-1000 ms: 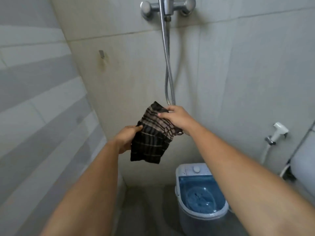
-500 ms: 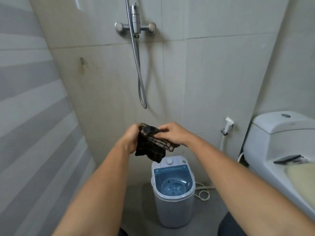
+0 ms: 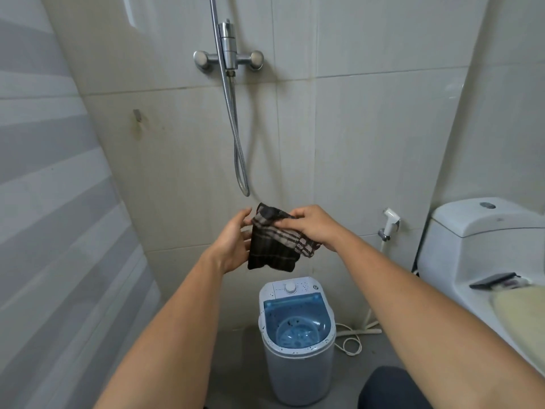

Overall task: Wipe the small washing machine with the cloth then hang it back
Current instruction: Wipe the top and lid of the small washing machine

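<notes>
A dark plaid cloth (image 3: 272, 249) hangs in the air in front of the tiled wall, above the small washing machine (image 3: 298, 358). My right hand (image 3: 312, 225) pinches the cloth's top edge. My left hand (image 3: 234, 243) is beside the cloth's left side with its fingers spread, touching it lightly or just off it. The machine is a grey tub with a blue transparent lid and a white dial, standing on the floor against the wall. A small metal hook (image 3: 137, 114) sits on the wall at the upper left.
A shower mixer (image 3: 228, 59) with a looping metal hose (image 3: 240, 160) hangs above the hands. A bidet sprayer (image 3: 390, 221) and a white toilet (image 3: 483, 261) with a dark flat object on it stand to the right. A white cord lies coiled on the floor.
The cloth and both hands have come down from near the shower hose to just above the machine. My left hand has opened and let go of the cloth's side.
</notes>
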A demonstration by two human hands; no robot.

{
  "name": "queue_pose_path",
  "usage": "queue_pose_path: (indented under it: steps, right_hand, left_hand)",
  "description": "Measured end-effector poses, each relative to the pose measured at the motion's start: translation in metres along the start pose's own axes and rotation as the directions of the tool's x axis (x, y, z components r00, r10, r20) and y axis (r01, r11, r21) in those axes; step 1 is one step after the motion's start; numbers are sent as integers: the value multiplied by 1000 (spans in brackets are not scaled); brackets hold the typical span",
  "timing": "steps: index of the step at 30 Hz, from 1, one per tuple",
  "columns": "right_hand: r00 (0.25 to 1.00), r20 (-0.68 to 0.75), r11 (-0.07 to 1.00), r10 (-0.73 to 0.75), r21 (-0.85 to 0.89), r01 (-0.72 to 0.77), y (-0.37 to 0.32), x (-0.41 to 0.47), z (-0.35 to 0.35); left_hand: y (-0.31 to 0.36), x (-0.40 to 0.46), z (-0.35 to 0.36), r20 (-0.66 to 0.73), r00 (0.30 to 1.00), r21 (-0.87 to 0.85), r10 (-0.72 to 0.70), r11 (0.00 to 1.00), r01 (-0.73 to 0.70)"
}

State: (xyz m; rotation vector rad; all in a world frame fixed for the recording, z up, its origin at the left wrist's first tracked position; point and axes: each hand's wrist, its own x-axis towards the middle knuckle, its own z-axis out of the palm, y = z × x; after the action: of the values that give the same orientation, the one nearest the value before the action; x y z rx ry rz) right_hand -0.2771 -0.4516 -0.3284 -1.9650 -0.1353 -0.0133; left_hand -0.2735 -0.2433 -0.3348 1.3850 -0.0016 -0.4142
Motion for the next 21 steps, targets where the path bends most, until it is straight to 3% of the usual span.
queue_pose_path:
  steps: [5,10,13,16,21]
  right_hand:
    - [991,18,943,131,306,-130,11,-8,-9]
    - [975,58,823,216,527,-214,28,-12,-8]
    - [950,161,735,269,603,-310,30,-15,-7]
    - [915,285,671,285,623,-403,30,-19,-3]
    - [897,349,521,271,730,-442,34,-20,8]
  left_hand:
    - [-17,0,-5,203,977,182,-69,983,31]
    - [-21,9,3,209,976,-25,53,999,-48]
    - [-20,14,12,121,981,-100,150,985,-138]
    - [-18,17,25,-41,966,-30,257,966,-258]
    - [-18,26,37,-176,922,99,346,938,-333]
